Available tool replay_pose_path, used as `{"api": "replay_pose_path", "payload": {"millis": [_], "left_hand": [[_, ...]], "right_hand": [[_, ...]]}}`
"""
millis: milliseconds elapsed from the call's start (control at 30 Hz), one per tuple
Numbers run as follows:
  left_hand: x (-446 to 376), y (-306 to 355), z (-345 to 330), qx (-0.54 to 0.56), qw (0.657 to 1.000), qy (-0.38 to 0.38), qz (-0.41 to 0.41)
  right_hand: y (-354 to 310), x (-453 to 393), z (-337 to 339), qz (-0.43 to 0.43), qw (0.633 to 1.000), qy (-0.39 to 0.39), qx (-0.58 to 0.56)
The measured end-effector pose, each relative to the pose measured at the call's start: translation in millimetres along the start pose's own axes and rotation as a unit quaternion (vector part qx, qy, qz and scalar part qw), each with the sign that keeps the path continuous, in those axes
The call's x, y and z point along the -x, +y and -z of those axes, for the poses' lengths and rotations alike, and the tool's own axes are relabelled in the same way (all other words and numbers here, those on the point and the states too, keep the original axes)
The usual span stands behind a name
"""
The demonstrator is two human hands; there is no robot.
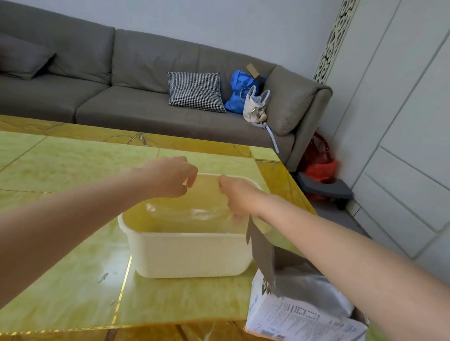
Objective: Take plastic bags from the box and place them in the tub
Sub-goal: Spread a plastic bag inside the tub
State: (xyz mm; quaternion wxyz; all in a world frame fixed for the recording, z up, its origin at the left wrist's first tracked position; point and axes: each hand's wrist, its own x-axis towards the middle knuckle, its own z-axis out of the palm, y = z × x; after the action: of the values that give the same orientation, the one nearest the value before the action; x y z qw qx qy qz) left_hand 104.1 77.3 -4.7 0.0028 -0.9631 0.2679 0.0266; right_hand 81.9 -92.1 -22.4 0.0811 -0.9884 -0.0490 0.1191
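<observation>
Head view: left hand and right hand pinch clear bag over tub.

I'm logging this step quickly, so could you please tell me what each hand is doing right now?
Left hand: fingers curled, pinching the clear plastic bag over the tub.
Right hand: gripping the same bag's other side.

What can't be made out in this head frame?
- Open white cardboard box: contents hidden by its flap and the right forearm.
- Cream plastic tub: floor hidden by its near wall.
- Clear plastic bag: outline too transparent to trace.
- Left hand, right hand: fingertips curled away.
</observation>
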Motion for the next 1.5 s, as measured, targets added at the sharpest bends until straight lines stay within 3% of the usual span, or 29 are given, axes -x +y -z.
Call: {"api": "replay_pose_path", "payload": {"millis": [167,333,400,500,600,767,967,1067,1133,1267,1367,1500], "left_hand": [[5.4,12.8,-4.7,0.024,0.981,-0.187,-0.034],[0.1,13.9,-9.2,0.01,0.968,-0.248,-0.029],[0.3,15.4,-10.2,0.006,0.966,-0.258,-0.025],[1.4,15.3,-10.3,-0.015,0.964,-0.265,-0.017],[0.9,14.6,-12.5,-0.048,0.96,-0.276,-0.009],[5.5,19.4,-5.2,-0.022,0.975,-0.219,-0.008],[29.8,54.0,31.9,0.056,0.998,-0.018,-0.03],[44.9,90.2,49.0,0.104,0.988,0.096,-0.067],[53.8,117.4,51.0,0.113,0.979,0.134,-0.102],[74.2,166.1,33.0,0.061,0.981,0.094,-0.161],[85.7,184.2,17.2,-0.007,0.987,0.03,-0.16],[92.2,189.4,5.4,-0.005,0.99,-0.024,-0.136]], "right_hand": [[-2.9,-7.6,-3.0,0.015,0.987,-0.073,0.142],[-10.5,12.3,20.8,0.114,0.95,0.08,0.279],[-13.5,8.7,17.5,0.127,0.95,0.0,0.286],[-6.9,-17.7,-7.1,0.008,0.932,-0.245,0.266],[4.9,-33.1,-19.8,-0.024,0.913,-0.287,0.29],[-6.0,-11.5,3.9,0.039,0.95,-0.243,0.192],[0.2,55.7,59.1,0.029,0.995,-0.078,0.056],[15.0,102.3,69.6,0.009,1.0,-0.011,0.027],[27.7,130.7,66.9,-0.014,1.0,0.003,0.016],[46.5,180.6,37.7,-0.028,0.999,-0.019,0.035],[54.5,194.4,11.4,-0.037,0.991,-0.035,0.125],[61.2,195.6,-7.6,-0.03,0.987,0.038,0.153]]}}
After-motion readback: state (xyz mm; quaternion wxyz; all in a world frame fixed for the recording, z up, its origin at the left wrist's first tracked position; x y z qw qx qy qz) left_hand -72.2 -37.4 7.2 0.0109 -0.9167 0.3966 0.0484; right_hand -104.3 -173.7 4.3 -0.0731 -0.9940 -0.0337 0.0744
